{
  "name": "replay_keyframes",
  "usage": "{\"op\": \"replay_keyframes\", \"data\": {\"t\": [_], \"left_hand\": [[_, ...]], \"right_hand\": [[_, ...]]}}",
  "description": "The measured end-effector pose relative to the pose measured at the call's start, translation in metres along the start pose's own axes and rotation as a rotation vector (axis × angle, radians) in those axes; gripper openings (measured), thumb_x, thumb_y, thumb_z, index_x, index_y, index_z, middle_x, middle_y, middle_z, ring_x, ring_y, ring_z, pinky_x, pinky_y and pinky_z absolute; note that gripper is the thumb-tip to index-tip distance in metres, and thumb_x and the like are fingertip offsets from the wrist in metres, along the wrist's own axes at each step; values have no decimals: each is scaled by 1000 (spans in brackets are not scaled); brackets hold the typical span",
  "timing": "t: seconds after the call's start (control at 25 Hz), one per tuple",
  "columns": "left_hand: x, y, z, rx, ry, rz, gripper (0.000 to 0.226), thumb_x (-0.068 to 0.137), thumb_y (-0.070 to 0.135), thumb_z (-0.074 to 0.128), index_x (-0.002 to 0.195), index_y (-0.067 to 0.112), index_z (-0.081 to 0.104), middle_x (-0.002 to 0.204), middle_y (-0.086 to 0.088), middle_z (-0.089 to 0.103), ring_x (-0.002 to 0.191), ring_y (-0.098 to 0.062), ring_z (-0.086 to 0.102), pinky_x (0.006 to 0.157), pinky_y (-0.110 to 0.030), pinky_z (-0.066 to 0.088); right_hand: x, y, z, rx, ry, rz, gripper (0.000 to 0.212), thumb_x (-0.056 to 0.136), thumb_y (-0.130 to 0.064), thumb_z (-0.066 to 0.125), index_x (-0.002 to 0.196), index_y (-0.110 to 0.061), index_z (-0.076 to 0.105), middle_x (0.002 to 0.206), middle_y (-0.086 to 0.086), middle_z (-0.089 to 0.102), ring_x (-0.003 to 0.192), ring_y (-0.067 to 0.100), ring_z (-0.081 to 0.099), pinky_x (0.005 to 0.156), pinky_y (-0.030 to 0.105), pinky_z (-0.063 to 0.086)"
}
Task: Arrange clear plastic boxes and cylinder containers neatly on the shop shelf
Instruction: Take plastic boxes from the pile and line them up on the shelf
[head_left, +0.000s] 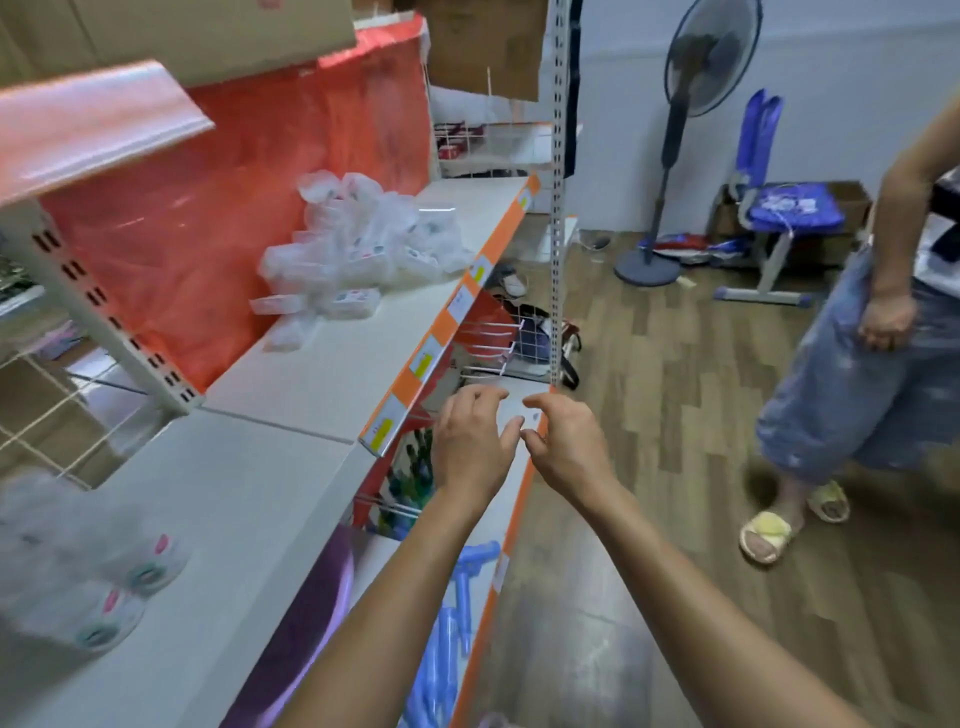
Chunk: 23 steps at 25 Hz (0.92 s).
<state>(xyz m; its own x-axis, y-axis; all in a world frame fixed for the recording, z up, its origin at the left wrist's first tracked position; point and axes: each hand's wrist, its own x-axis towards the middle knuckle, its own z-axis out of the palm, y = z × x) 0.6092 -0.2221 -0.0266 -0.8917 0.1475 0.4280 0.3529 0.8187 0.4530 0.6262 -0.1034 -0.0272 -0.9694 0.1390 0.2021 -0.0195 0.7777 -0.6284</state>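
Observation:
A jumbled pile of clear plastic boxes (358, 249) with small labels lies toward the far end of the white shelf (322, 374), against a red back panel. A single clear box (284, 338) lies apart at the pile's near side. At the near left, blurred clear containers (88, 582) with pink and teal parts sit on the same shelf level. My left hand (470, 447) and my right hand (566, 447) hover close together beyond the shelf's orange front edge. Their fingers are loosely curled toward each other, and I see nothing in them.
Another person (878, 364) in denim shorts and yellow slippers stands at the right on the wood floor. A standing fan (675, 135) and a blue chair (789, 213) are behind. A perforated upright post (558, 208) marks the shelf end. Wire hooks (488, 348) and blue plastic goods (447, 639) sit below.

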Motion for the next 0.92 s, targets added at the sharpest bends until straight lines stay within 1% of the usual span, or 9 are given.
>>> {"op": "replay_keyframes", "data": {"t": [0.2,0.36,0.56,0.76,0.84,0.92], "left_hand": [[58,-10,35,-6,-35,31,36,86,30,64,118,14,62,117,-6,59,109,-26,51,94,-36,42],[120,-27,54,5,-43,41,36,85,28,65,117,13,62,118,-7,59,110,-26,51,93,-37,43],[180,-61,68,36,-11,59,41,79,23,71,116,12,62,119,-11,57,112,-32,51,93,-41,43],[220,-85,82,68,4,-82,57,80,26,71,131,10,50,138,-17,40,123,-35,40,98,-42,38],[234,-93,89,106,67,-111,60,78,26,73,130,8,50,140,-21,36,122,-40,40,95,-46,41],[249,-101,96,155,139,-185,62,75,25,75,129,8,49,141,-24,34,122,-43,39,93,-48,43]], "right_hand": [[57,19,9,-14,37,27,39,87,-17,57,125,-15,54,126,4,58,119,24,48,98,31,36],[118,21,19,-10,31,36,41,86,-16,57,127,-14,53,127,4,57,120,24,47,99,31,35],[186,19,46,40,38,59,41,83,-17,61,123,-14,56,124,6,59,117,26,50,100,36,38],[233,24,67,72,-11,63,43,82,-18,63,124,-14,54,126,5,57,118,25,48,98,32,36],[252,26,72,84,-17,39,43,82,-18,63,123,-13,54,125,6,57,118,25,48,97,32,36],[274,27,76,107,-27,8,42,82,-15,63,123,-11,54,123,8,56,117,26,48,97,32,35]]}}
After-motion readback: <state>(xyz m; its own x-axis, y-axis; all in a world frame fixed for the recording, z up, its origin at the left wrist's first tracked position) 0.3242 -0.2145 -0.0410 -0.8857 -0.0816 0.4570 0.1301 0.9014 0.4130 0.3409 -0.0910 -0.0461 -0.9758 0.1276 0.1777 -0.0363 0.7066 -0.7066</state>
